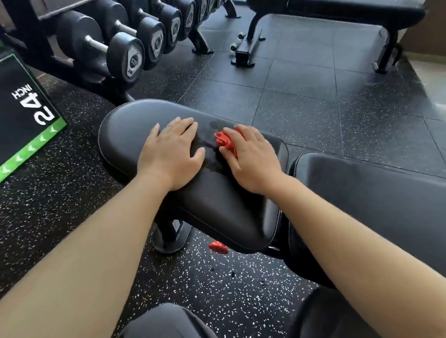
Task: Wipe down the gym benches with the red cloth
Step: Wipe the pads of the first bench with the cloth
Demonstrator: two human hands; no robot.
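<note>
Wiping step in hand: red cloth (225, 140) bunched mid bench surface (128, 131), right grip (250, 158) curled round it, pressing down. Left grip (172, 154) flat, fingers straight, bracing. Wet streak (210, 154) between. Next, likely: sweep toward rounded end; far bench (337, 2) probably pending.

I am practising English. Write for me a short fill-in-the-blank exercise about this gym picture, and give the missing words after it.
1. The bunched cloth that the right hand grips is ____ in colour.
2. The left hand lies flat on the black padded seat pad and holds ____.
3. The black-and-green box beside the bench bears the number ____.

Missing words: red; nothing; 24.
</note>
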